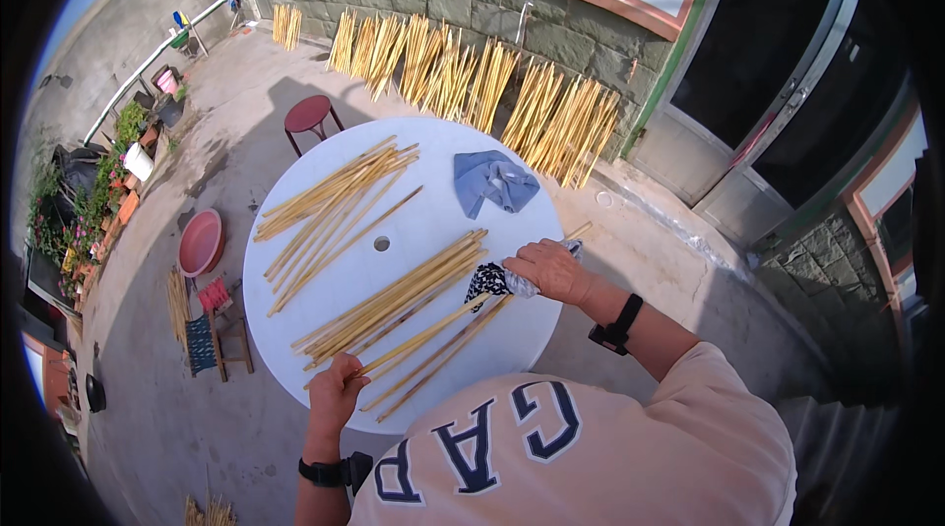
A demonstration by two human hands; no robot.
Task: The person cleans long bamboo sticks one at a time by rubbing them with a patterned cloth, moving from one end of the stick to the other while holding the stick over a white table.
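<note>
My left hand (336, 387) pinches the near end of a peeled yellow stick (422, 335) over the front left of a round white table (509, 349). Farther along the same stick, my right hand (550, 271) is shut on a patterned black, white and grey cloth (491, 281) wrapped around it. The stick's far tip (581, 231) shows beyond that hand. A few loose sticks (443, 363) lie nearest my body. Just past the held stick is a tight bundle of sticks (399, 297), and a looser spread of sticks (336, 205) covers the table's far left.
A crumpled blue cloth (493, 183) lies at the table's far right, and a hole (382, 243) marks its middle. Around it stand a red stool (310, 116), a pink basin (201, 242) and a folding stool (210, 341). Many stick bundles (480, 83) lean along the stone wall (472, 9).
</note>
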